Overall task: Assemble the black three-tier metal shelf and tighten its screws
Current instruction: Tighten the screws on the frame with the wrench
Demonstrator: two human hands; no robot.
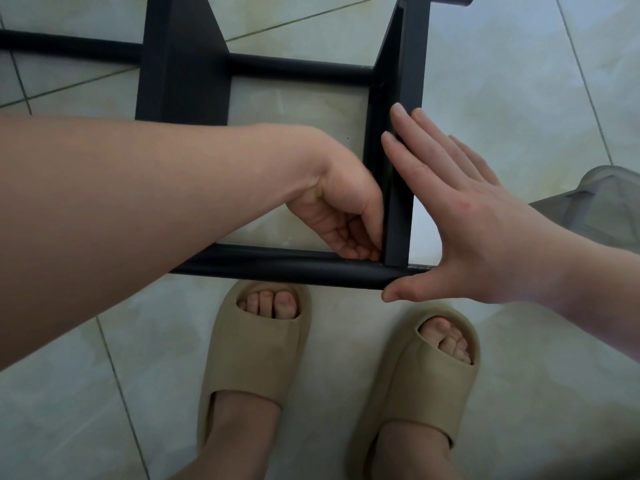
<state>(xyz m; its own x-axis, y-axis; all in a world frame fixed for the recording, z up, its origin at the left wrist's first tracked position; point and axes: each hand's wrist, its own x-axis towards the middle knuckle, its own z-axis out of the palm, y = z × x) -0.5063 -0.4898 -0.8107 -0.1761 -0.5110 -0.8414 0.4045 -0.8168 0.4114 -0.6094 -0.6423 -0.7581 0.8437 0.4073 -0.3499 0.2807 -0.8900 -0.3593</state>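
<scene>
now, right hand flat open against the shelf frame, left hand curled at its corner, grip unclear

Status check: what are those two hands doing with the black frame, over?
Left hand curled at near corner of shelf, pinch hidden. Right hand flat, bracing the side. Nothing in the way.

black metal shelf frame standing on floor.
</scene>
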